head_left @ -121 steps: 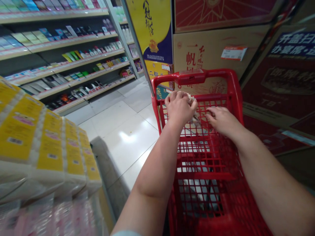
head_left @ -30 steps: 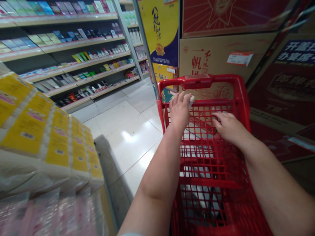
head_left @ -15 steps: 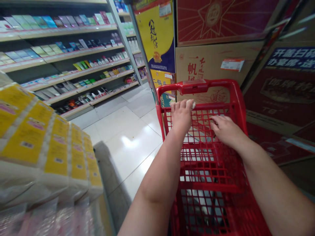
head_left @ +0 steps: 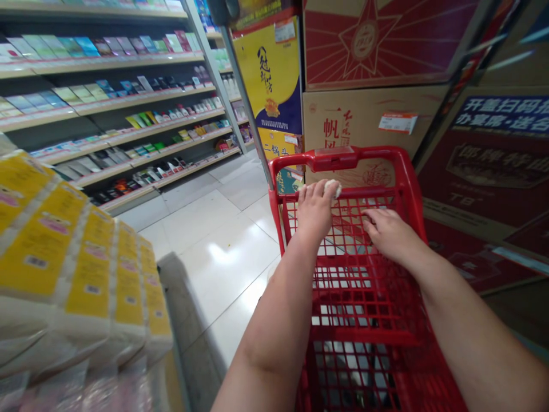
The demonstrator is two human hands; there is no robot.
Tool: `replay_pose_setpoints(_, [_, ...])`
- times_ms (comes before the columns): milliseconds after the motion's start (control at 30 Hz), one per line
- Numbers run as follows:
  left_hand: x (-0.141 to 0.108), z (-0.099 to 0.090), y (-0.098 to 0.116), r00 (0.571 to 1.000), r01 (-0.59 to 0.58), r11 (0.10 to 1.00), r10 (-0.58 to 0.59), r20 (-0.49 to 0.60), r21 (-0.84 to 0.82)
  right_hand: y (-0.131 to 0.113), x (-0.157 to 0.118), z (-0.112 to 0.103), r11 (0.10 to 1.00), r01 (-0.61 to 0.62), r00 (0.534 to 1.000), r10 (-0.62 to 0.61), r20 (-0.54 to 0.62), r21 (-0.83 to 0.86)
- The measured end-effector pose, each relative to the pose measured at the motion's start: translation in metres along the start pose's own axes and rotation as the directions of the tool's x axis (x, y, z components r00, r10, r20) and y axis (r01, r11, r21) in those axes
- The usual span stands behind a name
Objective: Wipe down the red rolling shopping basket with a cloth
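Cloth point(head_left: 333, 186) now up at cart rail point(head_left: 372, 193)

Looks like a supermarket aisle, judging by long pale-edged retail shelves point(head_left: 128, 102) lined with small pastel cardboard boxes point(head_left: 72, 46), stacked brown cardboard cartons printed in red point(head_left: 364, 120), an orange-and-white paper price tag point(head_left: 397, 122) and a red plastic mesh shopping cart point(head_left: 360, 333).

We've got our bare left hand point(head_left: 315, 213) draped over the red plastic crossbar point(head_left: 371, 193) of a red shopping cart point(head_left: 410, 174), crumpled off-white wad point(head_left: 333, 187) bunched at the fingertips. Our bare right hand point(head_left: 389, 233) curls loosely by the red mesh point(head_left: 343, 280), can't tell if touching. Printed brown cardboard carton point(head_left: 369, 123) ahead, yellow-and-white plastic-wrapped packs point(head_left: 90, 272) left.
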State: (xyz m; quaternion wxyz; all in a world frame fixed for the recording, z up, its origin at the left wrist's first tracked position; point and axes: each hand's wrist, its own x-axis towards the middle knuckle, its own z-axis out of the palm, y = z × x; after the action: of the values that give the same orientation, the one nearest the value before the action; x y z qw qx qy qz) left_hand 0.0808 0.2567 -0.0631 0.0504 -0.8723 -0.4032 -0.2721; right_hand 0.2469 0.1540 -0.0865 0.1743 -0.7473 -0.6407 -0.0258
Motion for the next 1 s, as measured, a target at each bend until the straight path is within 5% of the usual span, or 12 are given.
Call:
replay_pose_setpoints(133, [0.002,0.0,-0.007,0.966,0.253,0.967,-0.25,-0.064,0.03,0.0,-0.001,-0.001,1.0,-0.009,1.0,0.009,0.002,0.01])
replay_pose_setpoints(300, [0.002,0.002,-0.001,0.999,-0.034,0.999,0.034,0.011,0.002,0.0,0.0,-0.002,1.0,-0.006,1.0,0.006,0.006,0.001])
replay_pose_setpoints(467, [0.005,0.002,-0.006,0.975,0.215,0.977,-0.214,-0.054,0.012,0.002,0.0,0.0,1.0,0.009,1.0,-0.009,-0.005,-0.003])
replay_pose_setpoints(667, [0.004,0.002,-0.001,0.997,-0.075,0.996,0.076,0.031,-0.041,0.004,0.002,0.002,1.0,0.001,1.0,-0.001,0.008,-0.005])
replay_pose_setpoints(867, [0.007,0.007,-0.002,0.989,0.135,0.991,-0.134,-0.065,0.015,0.003,0.003,0.002,1.0,-0.022,0.999,0.022,0.026,0.005])
replay_pose_setpoints(1000, [0.007,0.01,0.008,0.988,-0.153,0.988,0.153,0.004,-0.006,0.003,0.005,0.003,1.0,-0.026,0.999,0.025,0.028,0.016])
